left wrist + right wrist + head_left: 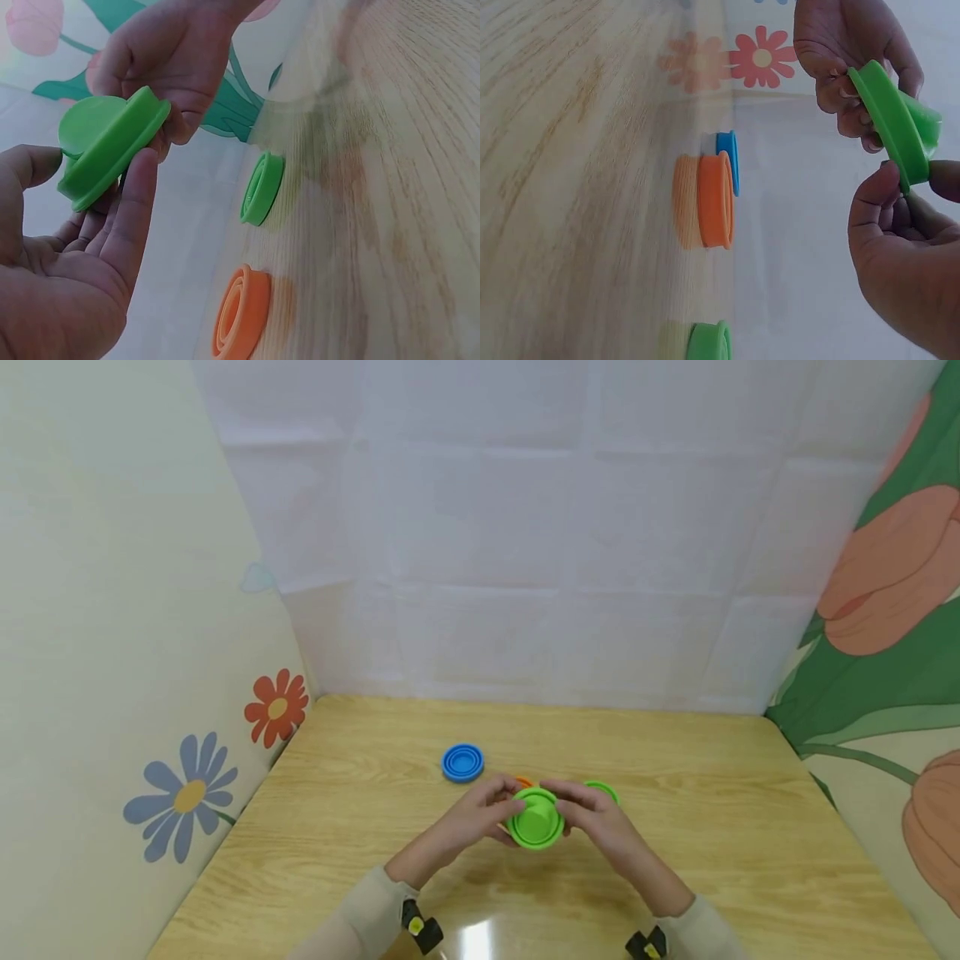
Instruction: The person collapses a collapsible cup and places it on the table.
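A green collapsible cup (536,822), its middle part pushed out past a wide ring, is held up above the table between both hands. My left hand (480,814) pinches its left rim, with thumb and fingers on opposite faces in the left wrist view. On the opposite rim, my right hand (600,831) grips with thumb and fingertips. The cup's raised centre (91,124) stands out on one side of the ring, as the right wrist view also shows.
Beyond the hands, a flattened blue cup (462,762) lies on the wooden table (360,827). An orange one (241,313) and another green one (262,187) lie to its right, partly hidden by the hands in the head view. A white sheet (487,643) hangs behind.
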### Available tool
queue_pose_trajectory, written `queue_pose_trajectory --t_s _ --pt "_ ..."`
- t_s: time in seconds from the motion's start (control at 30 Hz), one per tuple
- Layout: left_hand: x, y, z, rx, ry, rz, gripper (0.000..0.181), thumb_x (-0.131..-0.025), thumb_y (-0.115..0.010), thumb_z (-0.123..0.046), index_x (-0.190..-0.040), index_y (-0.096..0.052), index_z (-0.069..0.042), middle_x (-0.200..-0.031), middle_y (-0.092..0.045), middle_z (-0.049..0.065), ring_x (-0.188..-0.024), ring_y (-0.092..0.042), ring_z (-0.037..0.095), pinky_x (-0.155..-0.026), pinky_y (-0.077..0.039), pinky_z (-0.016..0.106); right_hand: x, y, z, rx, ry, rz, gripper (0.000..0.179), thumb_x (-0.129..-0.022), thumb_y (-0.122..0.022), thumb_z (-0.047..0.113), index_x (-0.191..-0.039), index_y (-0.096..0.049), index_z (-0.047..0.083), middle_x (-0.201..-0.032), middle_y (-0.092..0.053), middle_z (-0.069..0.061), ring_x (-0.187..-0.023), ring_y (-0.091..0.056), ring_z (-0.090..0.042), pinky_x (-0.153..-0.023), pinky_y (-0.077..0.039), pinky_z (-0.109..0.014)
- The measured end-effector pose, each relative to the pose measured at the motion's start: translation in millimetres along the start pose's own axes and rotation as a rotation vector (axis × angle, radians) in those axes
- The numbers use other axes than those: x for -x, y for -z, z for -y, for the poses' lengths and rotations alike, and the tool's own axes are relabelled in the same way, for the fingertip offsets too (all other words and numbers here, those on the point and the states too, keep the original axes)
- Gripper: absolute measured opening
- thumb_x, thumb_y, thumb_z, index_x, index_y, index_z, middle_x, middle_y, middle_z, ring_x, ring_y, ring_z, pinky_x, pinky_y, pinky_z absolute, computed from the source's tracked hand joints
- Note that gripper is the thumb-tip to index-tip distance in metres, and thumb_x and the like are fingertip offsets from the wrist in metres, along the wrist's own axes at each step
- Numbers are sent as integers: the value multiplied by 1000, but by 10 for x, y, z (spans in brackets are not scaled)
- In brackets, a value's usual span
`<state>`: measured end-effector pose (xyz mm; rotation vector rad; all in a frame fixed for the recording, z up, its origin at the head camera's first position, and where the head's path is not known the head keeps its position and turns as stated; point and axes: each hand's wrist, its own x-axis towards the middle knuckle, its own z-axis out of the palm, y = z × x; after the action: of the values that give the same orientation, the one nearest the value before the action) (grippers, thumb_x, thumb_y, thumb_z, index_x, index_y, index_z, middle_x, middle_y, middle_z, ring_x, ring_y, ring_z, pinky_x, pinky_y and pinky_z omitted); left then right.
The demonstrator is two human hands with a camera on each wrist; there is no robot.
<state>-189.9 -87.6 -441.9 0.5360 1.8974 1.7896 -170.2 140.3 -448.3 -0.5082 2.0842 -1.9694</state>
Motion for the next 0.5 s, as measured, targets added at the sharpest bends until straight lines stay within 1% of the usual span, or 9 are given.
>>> queue_pose_trajectory --t_s 0.07,0.17,0.27,0.4,0.5 --pt "-8 -3 8 6 4 0 34 -93 -58 -25 -113 -49 0 -99 -59 13 -80 -65 22 -68 -57 43 -2 -1 2 8 -10 -8 42 -95 -53 27 -130 -52 3 -122 -59 -9 -89 -58 -13 -74 -51 -30" --pt "-10 -16 19 14 10 -3 32 -93 -57 -25 -109 -48 1 -95 -60 13 -78 -65 21 -68 -57 44 3 -10 6 22 -14 -7 44 -94 -55 27 -131 -51 3 -125 -58 -10 -97 -59 -13 -80 -51 -29" --pt "-10 -30 24 21 13 -6 32 -94 -56 -26 -108 -47 1 -93 -59 12 -76 -65 21 -67 -58 43 12 -16 6 30 -4 18 46 -94 -56 26 -133 -49 2 -128 -55 -13 -106 -58 -15 -85 -51 -29" --pt "-18 -35 30 23 20 -10 33 -94 -56 -28 -108 -47 0 -94 -59 12 -76 -65 21 -66 -58 42 11 -20 6 24 2 33 44 -93 -57 25 -133 -49 6 -127 -54 -15 -104 -59 -18 -81 -54 -31" --pt "-31 -18 49 -7 30 -20 36 -92 -58 -32 -108 -48 -1 -96 -58 12 -80 -64 21 -69 -57 42 8 -18 -3 33 -7 27 44 -93 -58 25 -132 -50 7 -123 -57 -15 -96 -61 -19 -76 -55 -34"
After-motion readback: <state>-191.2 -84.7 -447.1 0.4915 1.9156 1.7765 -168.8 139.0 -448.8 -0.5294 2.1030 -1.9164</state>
